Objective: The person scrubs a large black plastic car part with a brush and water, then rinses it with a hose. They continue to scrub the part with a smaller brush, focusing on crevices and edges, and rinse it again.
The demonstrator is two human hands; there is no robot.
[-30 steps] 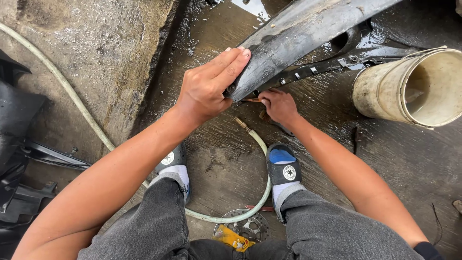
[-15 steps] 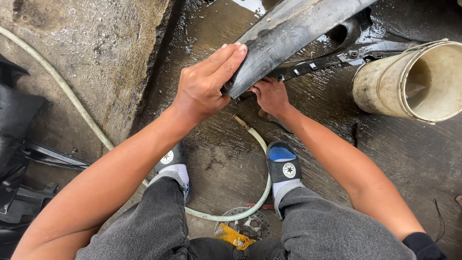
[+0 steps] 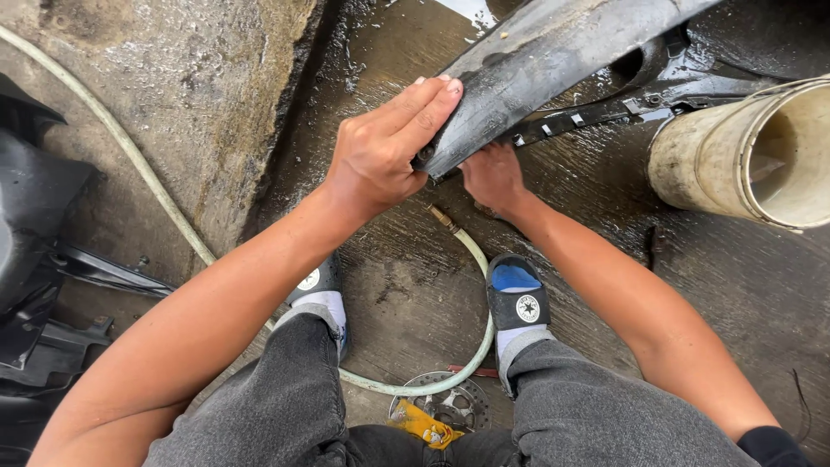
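We are crouching over wet, dark concrete [image 3: 605,285], and things are crowding in on every side. A pale, grimy bucket [image 3: 743,156] is lying tipped on its side at the right, its open mouth turned toward the right edge, just beside the far end of the panel we are handling. A thin, pale hose [image 3: 164,207] is running down across the rough raised slab [image 3: 173,95] on the left, looping between our slippers, and its brass-coloured nozzle [image 3: 441,216] is lying just below our hands. Other black plastic parts [image 3: 35,259] are sitting at the left edge. A perforated metal disc [image 3: 441,402] and a yellow cloth [image 3: 424,425] are lying near our knees.

The long black plastic panel [image 3: 553,60], curved, glossy and wet with grit on it, is stretching from the upper right down to our hands at the middle of the view, raised off the ground at our end. Our left hand [image 3: 380,156] is lying over its near tip, fingers [image 3: 424,99] held straight and pressed together along the top face, thumb curling round the edge. Our right hand [image 3: 493,177] is reaching under the same tip; its fingers are hidden behind the panel, so we cannot tell how they are set. A narrower black trim strip [image 3: 605,112] with clips is lying beneath the panel.
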